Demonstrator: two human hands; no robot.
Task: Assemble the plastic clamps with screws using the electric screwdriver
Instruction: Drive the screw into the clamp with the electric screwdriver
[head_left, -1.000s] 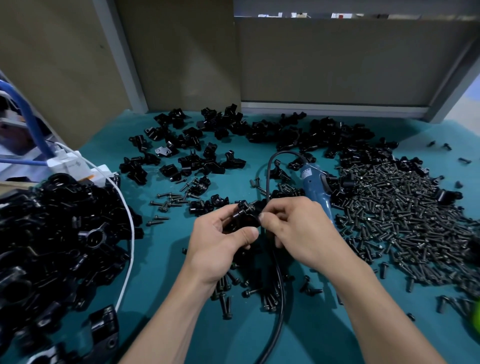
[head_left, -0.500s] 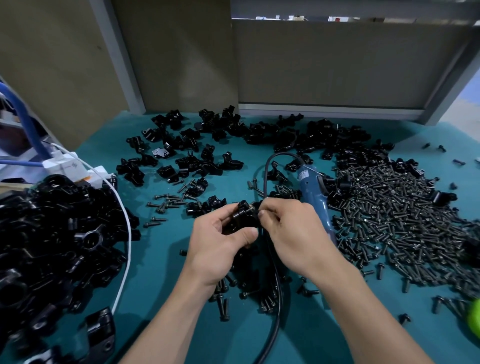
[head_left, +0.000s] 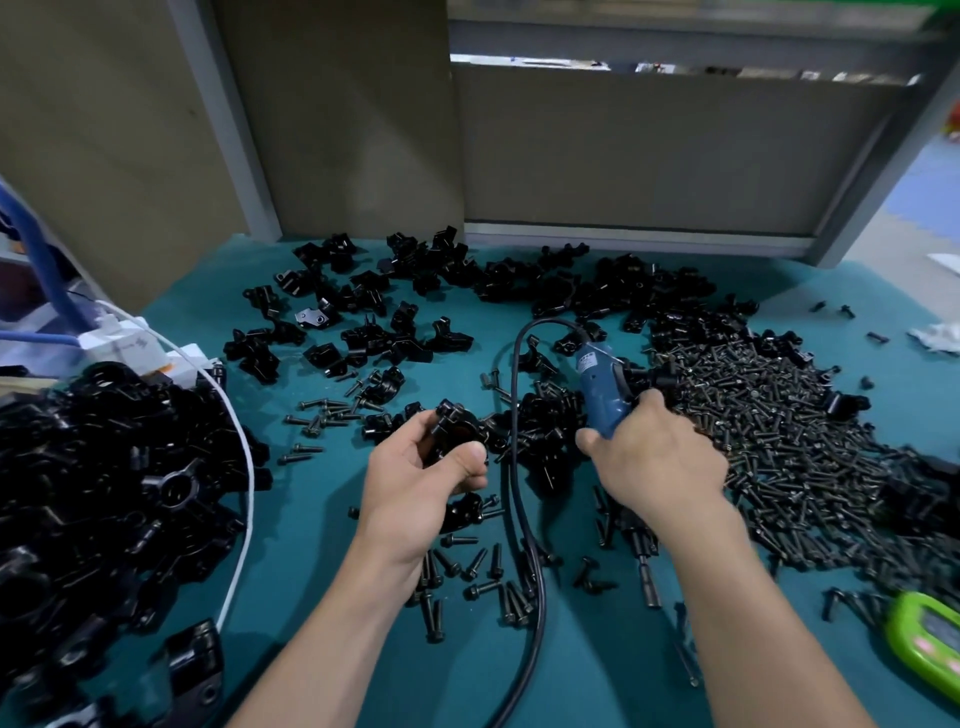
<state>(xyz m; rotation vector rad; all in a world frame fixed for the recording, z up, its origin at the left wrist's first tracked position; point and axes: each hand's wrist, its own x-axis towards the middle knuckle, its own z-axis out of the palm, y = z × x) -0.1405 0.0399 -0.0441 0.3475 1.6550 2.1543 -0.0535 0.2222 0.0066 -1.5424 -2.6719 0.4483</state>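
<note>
Left hand (head_left: 421, 483): palm up, fingers and thumb curled round a black plastic clamp (head_left: 454, 426), near the middle of the surface (head_left: 597, 675).
Right hand (head_left: 654, 457): apart from the left, wrapped round the lower body of the electric screwdriver (head_left: 602, 384).
Clamp: glossy moulded plastic with a rounded ring shape; details are too dark to tell.
Screwdriver: blue cylindrical barrel with a pale label, angled toward the far edge.
Cable (head_left: 519, 467): black and smooth, looping from the screwdriver's far end and running between the hands to the near edge.
Loose screws (head_left: 467, 566): dark metal, scattered below the hands.
Screw pile (head_left: 779, 431): a broad dense heap just right of the right hand.
Clamp parts (head_left: 467, 291): black pieces strewn along the far edge.
Clamp heap (head_left: 104, 493): piled high at the left edge.
Surface: teal, matte.
</note>
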